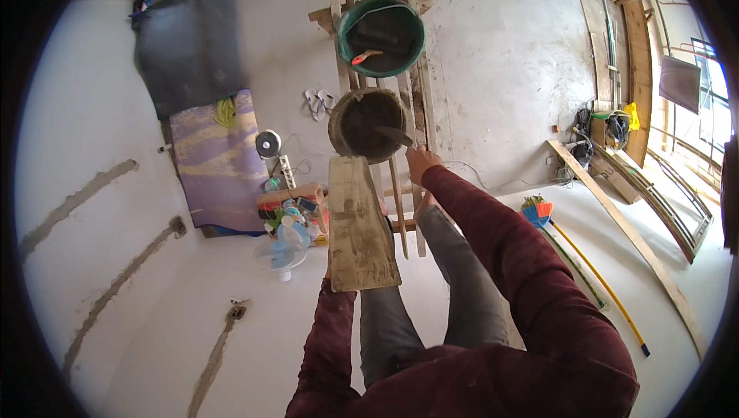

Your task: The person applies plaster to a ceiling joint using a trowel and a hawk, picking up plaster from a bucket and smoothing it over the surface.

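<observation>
A long wooden hawk board, smeared with dried mortar, is held up in front of me by my left hand. That hand is hidden beneath the board, and only the maroon left sleeve shows below it. My right hand is closed round the handle of a trowel. The trowel's blade reaches over the right side of a mortar-crusted bucket with dark grey contents. Beyond that bucket stands a green tub, in which a red-handled tool lies.
Bucket and tub rest on a wooden plank bench. To the left are a fan, a cluttered box, white sandals and a purple mat. On the right lie a broom and a long plank.
</observation>
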